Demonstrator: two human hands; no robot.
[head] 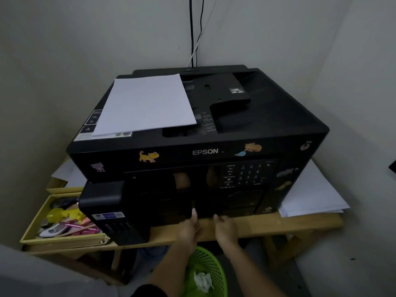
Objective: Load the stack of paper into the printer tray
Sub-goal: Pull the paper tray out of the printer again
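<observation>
Two hands low at the printer's (199, 133) front bottom edge, left hand (189, 229) and right hand (226, 229) side by side, a small gap between. Fingers of both curled forward and reaching under or against the dark front panel, likely the tray (205, 211) front; fingertips lost in shadow, so grip or mere touch impossible to tell, nothing pinched in plain sight. Just beyond the fingertips, that tray, seemingly shut, its long axis running left to right across both hands. Probably a pull straight back toward the body next, both hands about equally near. Well beyond and above the hands, up and slightly left of the left hand, the stack of paper (145, 103) flat on the printer's top, long axis running away from the body, untouched. Left hand the nearer for that later reach, by a little
</observation>
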